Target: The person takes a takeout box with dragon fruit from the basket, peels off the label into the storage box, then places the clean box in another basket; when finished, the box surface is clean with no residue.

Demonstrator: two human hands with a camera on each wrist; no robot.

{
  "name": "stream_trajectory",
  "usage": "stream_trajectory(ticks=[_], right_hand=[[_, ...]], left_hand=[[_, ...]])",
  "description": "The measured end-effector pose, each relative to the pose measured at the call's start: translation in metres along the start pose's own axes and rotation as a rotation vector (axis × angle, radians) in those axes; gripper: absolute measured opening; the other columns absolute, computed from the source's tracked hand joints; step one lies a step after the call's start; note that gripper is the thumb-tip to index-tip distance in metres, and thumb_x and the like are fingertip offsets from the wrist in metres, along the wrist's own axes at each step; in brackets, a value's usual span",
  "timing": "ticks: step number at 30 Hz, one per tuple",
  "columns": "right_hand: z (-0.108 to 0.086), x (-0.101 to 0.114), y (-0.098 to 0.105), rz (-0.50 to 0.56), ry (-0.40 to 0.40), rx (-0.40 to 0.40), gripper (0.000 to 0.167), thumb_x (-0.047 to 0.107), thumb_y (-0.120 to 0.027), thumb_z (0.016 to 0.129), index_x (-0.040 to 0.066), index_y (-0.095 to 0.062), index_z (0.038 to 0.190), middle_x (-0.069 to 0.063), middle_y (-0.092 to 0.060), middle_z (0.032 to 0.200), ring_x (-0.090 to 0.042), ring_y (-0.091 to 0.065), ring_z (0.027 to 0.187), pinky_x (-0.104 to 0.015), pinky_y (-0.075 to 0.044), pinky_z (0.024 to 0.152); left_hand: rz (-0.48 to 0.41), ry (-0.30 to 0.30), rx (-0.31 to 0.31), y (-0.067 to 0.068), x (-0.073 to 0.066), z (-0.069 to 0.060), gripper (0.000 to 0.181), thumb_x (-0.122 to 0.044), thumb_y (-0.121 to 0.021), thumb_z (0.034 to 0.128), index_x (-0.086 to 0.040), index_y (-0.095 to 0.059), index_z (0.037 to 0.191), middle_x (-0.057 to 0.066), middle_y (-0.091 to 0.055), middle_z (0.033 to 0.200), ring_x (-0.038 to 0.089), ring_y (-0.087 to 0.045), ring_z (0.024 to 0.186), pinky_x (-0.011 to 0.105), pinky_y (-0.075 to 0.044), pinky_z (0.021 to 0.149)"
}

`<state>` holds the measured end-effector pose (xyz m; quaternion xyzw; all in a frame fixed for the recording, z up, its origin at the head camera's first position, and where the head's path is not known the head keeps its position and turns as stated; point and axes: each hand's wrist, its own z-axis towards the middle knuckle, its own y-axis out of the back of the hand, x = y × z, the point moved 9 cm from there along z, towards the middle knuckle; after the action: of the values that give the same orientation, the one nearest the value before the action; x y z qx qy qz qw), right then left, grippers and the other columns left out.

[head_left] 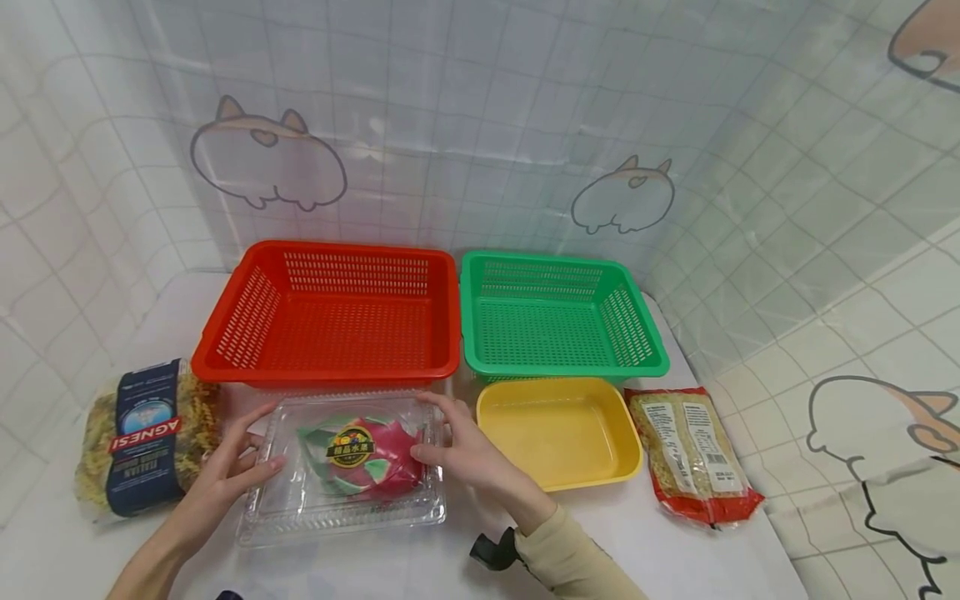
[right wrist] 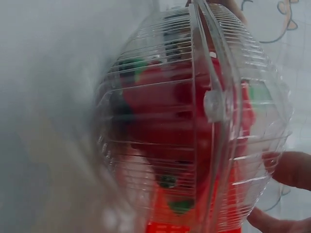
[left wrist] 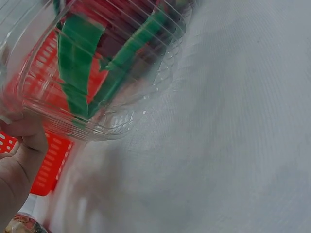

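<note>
A clear plastic clamshell box (head_left: 281, 500) with a lid sits between my hands in front of the red basket. Inside it lies a pink dragon fruit (head_left: 397, 450) with green scales, under a round black-and-gold label on the lid. My left hand (head_left: 225, 479) grips the box's left side, thumb over the lid. On the opposite side my right hand (head_left: 467, 442) holds the edge, its thumb on the lid near the fruit. In the right wrist view, the box's ribbed side and joined rims show, with fingertips (right wrist: 294, 170) against the lid.
Behind the box stand a red basket (head_left: 326, 375) and a green basket (head_left: 562, 368). A yellow tub (head_left: 558, 433) is right of my right hand. A pasta bag (head_left: 146, 437) lies far left, a red-edged grain packet (head_left: 693, 454) far right. Tiled-pattern sheeting surrounds the white table.
</note>
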<state>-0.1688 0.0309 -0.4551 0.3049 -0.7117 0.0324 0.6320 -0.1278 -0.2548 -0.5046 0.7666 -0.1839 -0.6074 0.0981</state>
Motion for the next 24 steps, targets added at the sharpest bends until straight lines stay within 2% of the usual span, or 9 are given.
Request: stream_trajectory(ticks=[4, 6, 9, 11, 15, 20, 24], right_hand=[[-0.001, 0.014, 0.003, -0.092, 0.074, -0.075, 0.062, 0.017, -0.073, 0.086, 0.021, -0.050, 0.143, -0.020, -0.020, 0.160, -0.038, -0.018, 0.148, -0.068, -0.030, 0.109], [-0.003, 0.025, 0.004, -0.133, 0.118, -0.113, 0.059, 0.014, -0.074, 0.085, 0.018, -0.053, 0.140, -0.018, -0.025, 0.156, -0.035, -0.019, 0.145, -0.065, -0.032, 0.109], [-0.005, 0.041, 0.000, -0.197, 0.167, -0.120, 0.054, 0.013, -0.073, 0.086, 0.016, -0.056, 0.137, -0.011, -0.034, 0.144, -0.027, -0.025, 0.135, -0.050, -0.039, 0.103], [-0.006, 0.049, -0.007, -0.239, 0.184, -0.076, 0.049, 0.015, -0.072, 0.088, 0.016, -0.057, 0.135, -0.007, -0.037, 0.136, -0.023, -0.029, 0.128, -0.038, -0.042, 0.094], [-0.004, 0.060, -0.024, -0.309, 0.179, 0.079, 0.045, 0.022, -0.070, 0.091, 0.015, -0.058, 0.134, -0.004, -0.043, 0.124, -0.015, -0.037, 0.117, -0.022, -0.044, 0.080], [0.007, 0.067, -0.044, -0.405, 0.154, 0.240, 0.043, 0.022, -0.068, 0.093, 0.013, -0.056, 0.133, -0.001, -0.047, 0.116, -0.006, -0.048, 0.101, -0.016, -0.045, 0.077], [0.019, 0.067, -0.056, -0.484, 0.157, 0.295, 0.037, 0.019, -0.066, 0.095, 0.009, -0.056, 0.129, 0.001, -0.051, 0.113, -0.002, -0.050, 0.092, -0.014, -0.044, 0.076]], left_hand=[[-0.004, 0.002, 0.004, 0.000, 0.001, 0.001, 0.078, -0.027, -0.054, 0.1006, -0.022, -0.006, 0.161, 0.015, -0.034, 0.131, 0.041, -0.045, 0.119, 0.062, -0.048, 0.091], [-0.006, 0.005, 0.003, 0.000, 0.001, 0.001, 0.078, -0.028, -0.055, 0.1003, -0.023, -0.007, 0.161, 0.015, -0.035, 0.131, 0.041, -0.046, 0.118, 0.059, -0.049, 0.090], [-0.010, 0.007, 0.000, -0.001, 0.000, 0.000, 0.079, -0.031, -0.056, 0.0996, -0.025, -0.007, 0.161, 0.015, -0.037, 0.129, 0.040, -0.049, 0.117, 0.055, -0.051, 0.089], [-0.015, 0.004, -0.003, -0.002, -0.002, 0.000, 0.080, -0.032, -0.057, 0.0991, -0.027, -0.007, 0.161, 0.015, -0.038, 0.128, 0.040, -0.051, 0.115, 0.052, -0.052, 0.089], [-0.027, -0.005, 0.000, -0.003, -0.003, 0.000, 0.080, -0.032, -0.058, 0.0990, -0.027, -0.007, 0.161, 0.015, -0.038, 0.127, 0.036, -0.053, 0.112, 0.045, -0.052, 0.087], [-0.023, -0.005, 0.002, -0.001, -0.002, 0.001, 0.080, -0.029, -0.057, 0.0993, -0.023, -0.007, 0.161, 0.017, -0.040, 0.125, 0.033, -0.054, 0.110, 0.040, -0.052, 0.085], [-0.024, -0.005, 0.003, -0.001, 0.000, 0.001, 0.078, -0.026, -0.056, 0.0996, -0.020, -0.007, 0.161, 0.018, -0.040, 0.125, 0.032, -0.055, 0.109, 0.039, -0.051, 0.083]])
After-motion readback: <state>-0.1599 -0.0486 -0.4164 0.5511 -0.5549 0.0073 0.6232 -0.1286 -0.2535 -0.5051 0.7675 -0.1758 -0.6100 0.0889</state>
